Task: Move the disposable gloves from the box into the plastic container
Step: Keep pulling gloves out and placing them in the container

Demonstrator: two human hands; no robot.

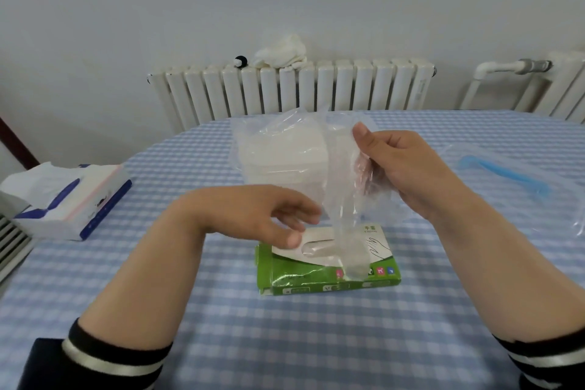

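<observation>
I count one green glove box (329,266) lying flat on the blue-checked tablecloth (285,342), its top opening torn wide and turned up toward me. One clear disposable glove (340,199) is raised above it — a thin, see-through film whose lower end trails down onto the box's opening. My right hand (408,168) grasps the upper part of that glove, thumb up and fingers curled behind the plastic, which bunches around them. My left hand (269,215) hangs just over the box's left side with fingers loosely bent; its fingertips sit beside the hanging glove, but I cannot tell whether they actually pinch it or only brush it.

Behind the glove, one white-tinted plastic container (281,155) stands on the table farther from me than the box, seen partly through the film. I cannot tell how many gloves it holds.

On the left edge of the table lies one blue-and-white tissue pack (72,199) with a sheet sticking out. On the right lies one clear plastic bag with a blue zip strip (503,174). Beyond the table, one white radiator (291,89) runs along the wall, and one crumpled white cloth (281,52) rests on top of it beside a small black-and-white object — too small to name.
</observation>
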